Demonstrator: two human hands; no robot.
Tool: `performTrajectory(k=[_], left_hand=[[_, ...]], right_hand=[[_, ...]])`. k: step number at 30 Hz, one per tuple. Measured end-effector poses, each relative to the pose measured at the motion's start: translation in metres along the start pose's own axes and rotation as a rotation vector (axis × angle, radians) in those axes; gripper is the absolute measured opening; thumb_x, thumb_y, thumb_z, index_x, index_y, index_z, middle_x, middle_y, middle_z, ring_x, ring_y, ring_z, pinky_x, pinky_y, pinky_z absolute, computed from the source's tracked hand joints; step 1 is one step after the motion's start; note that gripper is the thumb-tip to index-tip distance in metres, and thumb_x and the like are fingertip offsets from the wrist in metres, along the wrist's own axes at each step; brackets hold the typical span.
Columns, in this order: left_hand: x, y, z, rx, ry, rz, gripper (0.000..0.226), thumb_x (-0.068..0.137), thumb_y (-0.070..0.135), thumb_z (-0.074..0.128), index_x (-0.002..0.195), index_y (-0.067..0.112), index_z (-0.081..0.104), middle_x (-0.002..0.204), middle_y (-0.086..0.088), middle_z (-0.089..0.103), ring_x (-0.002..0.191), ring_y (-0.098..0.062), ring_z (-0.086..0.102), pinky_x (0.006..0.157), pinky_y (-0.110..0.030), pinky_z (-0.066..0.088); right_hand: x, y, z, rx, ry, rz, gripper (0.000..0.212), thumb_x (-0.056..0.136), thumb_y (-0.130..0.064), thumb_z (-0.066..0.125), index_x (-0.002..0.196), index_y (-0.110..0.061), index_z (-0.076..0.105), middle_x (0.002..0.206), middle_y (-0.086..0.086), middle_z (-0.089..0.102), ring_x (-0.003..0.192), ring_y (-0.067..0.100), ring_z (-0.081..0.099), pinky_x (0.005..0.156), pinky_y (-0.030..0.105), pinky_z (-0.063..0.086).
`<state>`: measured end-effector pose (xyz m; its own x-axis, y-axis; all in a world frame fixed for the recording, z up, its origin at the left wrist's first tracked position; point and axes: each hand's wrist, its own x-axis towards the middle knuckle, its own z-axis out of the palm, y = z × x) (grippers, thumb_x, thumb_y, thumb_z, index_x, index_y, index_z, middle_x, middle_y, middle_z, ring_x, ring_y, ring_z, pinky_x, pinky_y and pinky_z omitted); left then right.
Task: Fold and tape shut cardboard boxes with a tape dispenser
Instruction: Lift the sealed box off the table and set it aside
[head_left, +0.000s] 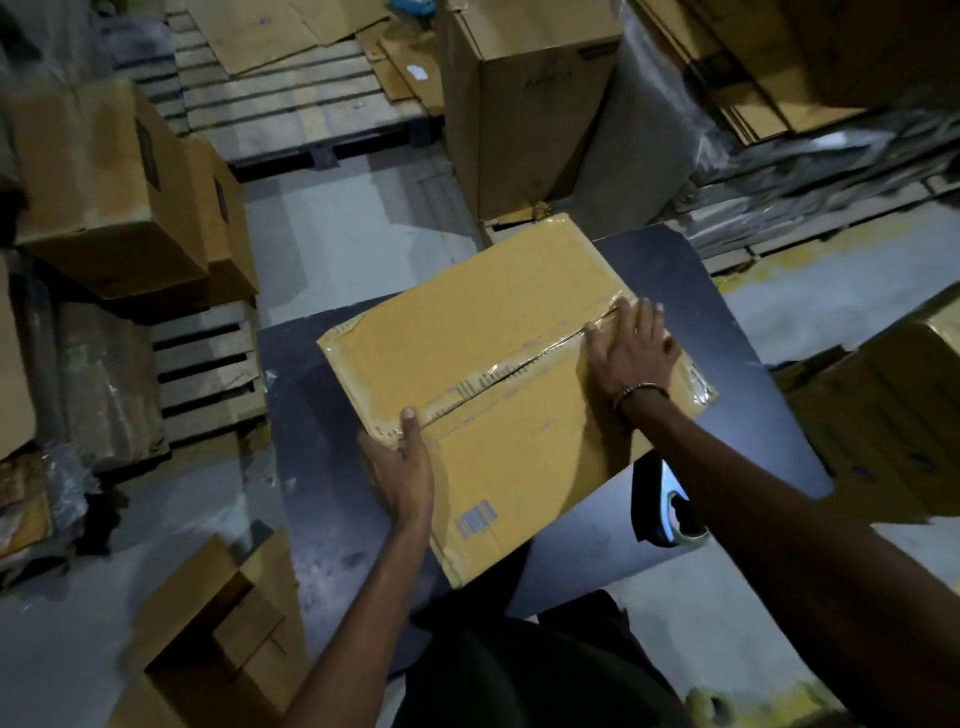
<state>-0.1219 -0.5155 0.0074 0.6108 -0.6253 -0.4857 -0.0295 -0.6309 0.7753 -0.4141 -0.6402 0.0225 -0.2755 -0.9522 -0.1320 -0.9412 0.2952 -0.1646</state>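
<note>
the flat brown cardboard box (483, 332) is lying w/ flaps closed on the dark blue-grey table top (311, 415), clear tape already run along its centre seam. the tape is being smoothed down: the right hand (631, 353) is pressed flat near the far end of the seam, fingers straight & slightly spread; the left hand (402, 467) is held at the near seam end, thumb on top, other fingers hidden. the black tape dispenser (665, 509) is left on the table beside the box, under the right forearm. next, prob. the box edges get taped, so the dispenser must be picked up
</note>
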Motion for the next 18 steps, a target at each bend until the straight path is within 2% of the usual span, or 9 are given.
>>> performTrajectory(k=[4, 6, 7, 9, 11, 13, 15, 18], left_hand=[[0.0, 0.002, 0.002, 0.001, 0.046, 0.022, 0.096, 0.082, 0.08, 0.068, 0.148, 0.014, 0.047, 0.141, -0.01, 0.064, 0.126, -0.035, 0.063, 0.102, -0.051, 0.053], [0.002, 0.001, 0.001, -0.007, 0.068, 0.023, 0.096, 0.072, 0.082, 0.076, 0.141, 0.019, 0.054, 0.132, -0.003, 0.07, 0.119, -0.029, 0.067, 0.1, -0.049, 0.056], [0.002, 0.001, 0.0, -0.013, 0.063, 0.018, 0.094, 0.067, 0.083, 0.08, 0.136, 0.023, 0.059, 0.127, 0.001, 0.072, 0.115, -0.025, 0.069, 0.099, -0.047, 0.057], [-0.002, 0.003, -0.002, -0.042, 0.006, -0.015, 0.087, 0.063, 0.079, 0.087, 0.129, 0.026, 0.068, 0.117, 0.008, 0.077, 0.108, -0.018, 0.074, 0.097, -0.046, 0.06], [-0.003, 0.006, -0.005, -0.096, -0.055, -0.039, 0.077, 0.066, 0.066, 0.092, 0.127, 0.022, 0.073, 0.114, 0.004, 0.079, 0.106, -0.02, 0.076, 0.097, -0.049, 0.061], [-0.007, 0.013, -0.006, -0.152, -0.089, -0.036, 0.07, 0.072, 0.054, 0.092, 0.128, 0.016, 0.073, 0.115, -0.002, 0.079, 0.107, -0.024, 0.076, 0.099, -0.053, 0.06], [-0.013, 0.028, -0.003, -0.171, -0.107, -0.012, 0.063, 0.078, 0.048, 0.089, 0.13, 0.017, 0.071, 0.117, -0.002, 0.079, 0.11, -0.025, 0.075, 0.099, -0.053, 0.059], [-0.026, 0.067, 0.012, -0.162, -0.09, 0.065, 0.061, 0.083, 0.046, 0.086, 0.135, 0.021, 0.067, 0.12, -0.001, 0.076, 0.109, -0.024, 0.073, 0.087, -0.038, 0.06]], right_hand=[[0.021, 0.019, -0.005, 0.073, -0.017, 0.051, 0.105, 0.087, -0.092, 0.028, 0.162, -0.019, 0.018, 0.16, 0.017, 0.037, 0.145, 0.038, 0.037, 0.112, 0.059, 0.032], [0.028, 0.022, -0.011, 0.194, -0.036, 0.083, 0.115, 0.076, -0.098, 0.04, 0.154, -0.014, 0.033, 0.147, 0.017, 0.051, 0.133, 0.038, 0.049, 0.107, 0.055, 0.039], [0.033, 0.026, -0.013, 0.246, -0.052, 0.08, 0.113, 0.071, -0.1, 0.045, 0.145, -0.015, 0.042, 0.14, 0.015, 0.057, 0.127, 0.038, 0.054, 0.104, 0.053, 0.042], [0.044, 0.033, -0.019, 0.316, -0.136, 0.07, 0.109, 0.063, -0.101, 0.052, 0.133, -0.018, 0.049, 0.13, 0.011, 0.062, 0.117, 0.037, 0.06, 0.096, 0.051, 0.05], [0.055, 0.035, -0.025, 0.348, -0.257, 0.044, 0.109, 0.06, -0.1, 0.058, 0.133, -0.02, 0.048, 0.127, 0.01, 0.063, 0.113, 0.037, 0.062, 0.091, 0.05, 0.054], [0.064, 0.036, -0.037, 0.369, -0.327, 0.011, 0.1, 0.069, -0.091, 0.064, 0.136, -0.018, 0.048, 0.13, 0.012, 0.063, 0.116, 0.037, 0.061, 0.09, 0.046, 0.054], [0.072, 0.04, -0.053, 0.402, -0.319, -0.026, 0.087, 0.08, -0.08, 0.066, 0.135, -0.014, 0.05, 0.131, 0.015, 0.063, 0.117, 0.038, 0.061, 0.083, 0.041, 0.051], [0.078, 0.056, -0.086, 0.441, -0.163, -0.032, 0.077, 0.083, -0.078, 0.064, 0.125, -0.015, 0.055, 0.121, 0.015, 0.067, 0.11, 0.041, 0.063, 0.072, 0.038, 0.043]])
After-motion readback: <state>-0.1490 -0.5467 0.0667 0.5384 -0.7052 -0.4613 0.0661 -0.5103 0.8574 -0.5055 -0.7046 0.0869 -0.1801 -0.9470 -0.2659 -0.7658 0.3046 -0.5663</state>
